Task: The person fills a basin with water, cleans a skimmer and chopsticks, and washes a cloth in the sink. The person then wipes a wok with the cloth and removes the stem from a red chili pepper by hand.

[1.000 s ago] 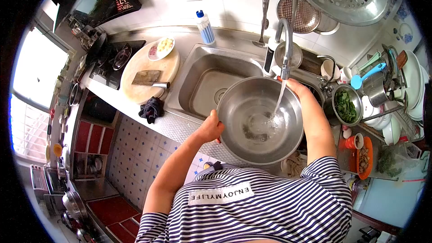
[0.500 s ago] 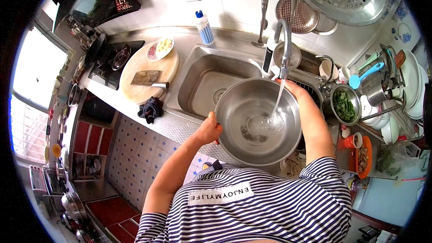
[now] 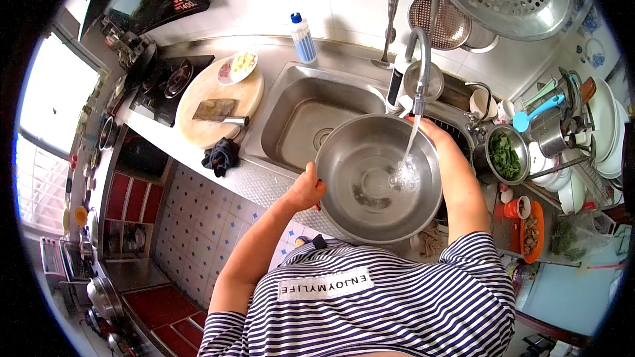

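Note:
A large steel basin [image 3: 357,208] is held between my hands, in front of and partly over the sink [image 3: 284,119]. My left hand [image 3: 307,188] grips its left rim, thumb up. At the far right rim, my right hand [image 3: 426,129] holds the basin, its fingers partly hidden behind the rim and faucet. Water runs from the curved faucet [image 3: 419,59] into the basin and splashes on shallow water at its bottom.
Left of the sink, a round cutting board [image 3: 192,106] bears a cleaver [image 3: 215,110] and a plate of chopped food [image 3: 228,78]. A dark cloth [image 3: 221,157] lies nearby. At right stand a bowl of greens [image 3: 505,155], an orange tray [image 3: 539,215] and a dish rack [image 3: 589,168].
The basin and both hands have shifted very slightly left. Water still pours into the basin, and both hands keep hold of its rim.

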{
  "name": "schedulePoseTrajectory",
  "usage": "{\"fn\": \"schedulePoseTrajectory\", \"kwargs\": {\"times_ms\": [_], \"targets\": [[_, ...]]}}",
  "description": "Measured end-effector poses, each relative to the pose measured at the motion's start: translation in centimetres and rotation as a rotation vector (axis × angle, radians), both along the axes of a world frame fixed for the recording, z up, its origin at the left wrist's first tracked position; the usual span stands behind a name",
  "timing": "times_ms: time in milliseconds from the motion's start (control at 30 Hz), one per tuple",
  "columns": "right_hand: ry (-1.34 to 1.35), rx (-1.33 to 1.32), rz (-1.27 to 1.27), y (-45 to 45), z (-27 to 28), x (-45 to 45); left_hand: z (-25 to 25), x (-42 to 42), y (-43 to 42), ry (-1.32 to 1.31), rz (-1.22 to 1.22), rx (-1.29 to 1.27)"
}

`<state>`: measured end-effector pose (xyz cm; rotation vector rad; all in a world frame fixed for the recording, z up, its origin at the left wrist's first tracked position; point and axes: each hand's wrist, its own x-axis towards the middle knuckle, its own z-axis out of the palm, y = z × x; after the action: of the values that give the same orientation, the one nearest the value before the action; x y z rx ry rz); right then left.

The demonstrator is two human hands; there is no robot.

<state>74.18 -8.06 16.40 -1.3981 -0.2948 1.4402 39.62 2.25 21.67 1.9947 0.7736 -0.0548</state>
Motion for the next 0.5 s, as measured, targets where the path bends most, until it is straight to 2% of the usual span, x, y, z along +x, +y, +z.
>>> {"fn": "schedulePoseTrajectory", "kwargs": {"times_ms": [67,200,400,433,500], "targets": [[-0.008,-0.007,-0.056,-0.3,1.0,-0.5,-0.2,0.0,0.0,0.003,0.008,0.021],[0.014,-0.058,-0.061,0.0,-0.4,0.6,-0.3,-0.1,0.0,-0.045,0.019,-0.041],[-0.088,-0.013,-0.093,-1.0,0.0,0.9,0.0,-0.1,-0.3,-0.018,0.041,-0.056],[-0.129,-0.069,-0.063,-1.4,0.2,1.2,-0.2,-0.2,-0.3,-0.042,0.058,-0.066],[-0.071,-0.050,-0.087,-2.2,0.0,1.4,-0.7,-0.2,-0.2,-0.073,0.062,-0.082]]}}
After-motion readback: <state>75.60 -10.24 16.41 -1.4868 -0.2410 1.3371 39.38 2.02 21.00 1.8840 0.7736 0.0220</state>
